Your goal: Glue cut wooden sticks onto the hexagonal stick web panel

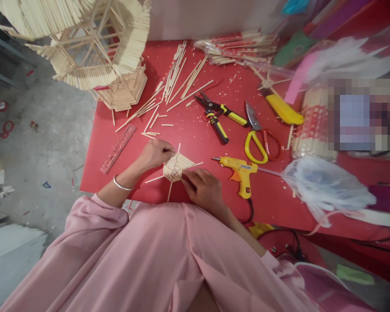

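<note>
A small web-shaped panel of thin wooden sticks point(175, 170) lies between my hands near the table's front edge, with bare stick ends poking out around it. My left hand point(156, 154) is closed, its fingertips pinched at the panel's upper left edge. Whether a loose stick is also between those fingers is too small to tell. At the panel's right side, my right hand point(204, 187) grips the edge between thumb and fingers. Just right of that hand lies a yellow glue gun point(242, 171), its nozzle pointing left.
Yellow-handled pruners point(222, 115), scissors point(255, 134) and a yellow cutter point(282, 106) lie beyond. Loose sticks point(175, 80) and a clear ruler point(118, 149) lie left. A large stick-built model point(123, 65) stands back left; a plastic bag point(328, 182) sits right.
</note>
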The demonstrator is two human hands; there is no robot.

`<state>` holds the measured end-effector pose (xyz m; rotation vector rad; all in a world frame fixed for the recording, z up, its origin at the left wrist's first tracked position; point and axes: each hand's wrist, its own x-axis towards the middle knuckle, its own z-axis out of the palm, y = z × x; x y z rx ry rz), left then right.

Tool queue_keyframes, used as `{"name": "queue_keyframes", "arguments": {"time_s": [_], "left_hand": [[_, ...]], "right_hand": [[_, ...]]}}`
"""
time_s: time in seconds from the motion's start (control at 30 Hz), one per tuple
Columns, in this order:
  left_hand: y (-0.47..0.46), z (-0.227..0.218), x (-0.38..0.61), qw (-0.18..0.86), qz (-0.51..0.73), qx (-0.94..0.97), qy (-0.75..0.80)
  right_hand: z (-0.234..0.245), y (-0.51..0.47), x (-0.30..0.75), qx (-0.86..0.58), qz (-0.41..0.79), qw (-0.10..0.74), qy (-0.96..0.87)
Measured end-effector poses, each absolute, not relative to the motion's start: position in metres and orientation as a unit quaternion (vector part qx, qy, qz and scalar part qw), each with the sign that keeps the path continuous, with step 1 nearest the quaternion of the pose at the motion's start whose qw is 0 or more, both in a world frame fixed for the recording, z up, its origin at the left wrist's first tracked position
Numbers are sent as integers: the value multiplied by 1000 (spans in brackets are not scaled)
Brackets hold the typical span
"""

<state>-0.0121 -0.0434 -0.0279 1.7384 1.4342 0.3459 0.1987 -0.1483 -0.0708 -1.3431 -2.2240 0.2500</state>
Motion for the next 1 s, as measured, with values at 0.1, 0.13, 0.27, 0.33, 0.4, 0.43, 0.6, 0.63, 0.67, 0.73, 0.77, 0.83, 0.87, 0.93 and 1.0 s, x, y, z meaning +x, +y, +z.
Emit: {"name": "queue_keyframes", "arguments": {"time_s": [0.1,0.13,0.27,0.33,0.4,0.43,0.6,0.63,0.67,0.73,0.77,0.83,0.87,0.93,1.0], "left_hand": [[-43,-28,-11,412,131,698,570],[-43,-28,-11,410,128,701,570],[-43,-29,-11,400,110,705,575],[-43,-29,-11,399,105,705,577],[-43,-30,-11,399,105,704,578],[-43,-30,-11,399,106,703,579],[-44,-31,-11,397,102,703,581],[-44,-30,-11,397,102,704,581],[-44,-30,-11,397,102,704,580],[-44,-30,-11,396,105,707,577],[-44,-30,-11,396,107,708,575],[-45,-31,-11,396,112,710,572],[-45,-31,-11,397,115,710,570],[-45,-32,-11,400,119,710,567],[-44,-33,-12,402,124,713,561]], "right_hand": [[-71,-148,199,-497,91,266,-821],[-71,-148,199,-497,92,267,-820],[-70,-148,199,-502,98,259,-819],[-70,-148,199,-505,102,254,-818],[-69,-148,199,-506,106,254,-818],[-69,-149,199,-507,108,255,-817],[-69,-149,199,-514,118,243,-814],[-69,-149,199,-514,120,241,-814],[-69,-149,199,-513,119,242,-815],[-69,-149,199,-510,116,249,-815],[-69,-149,199,-509,113,254,-815],[-69,-148,199,-504,111,260,-816],[-69,-148,199,-502,113,262,-816],[-69,-148,200,-501,121,266,-815],[-70,-148,200,-503,130,269,-811]]}}
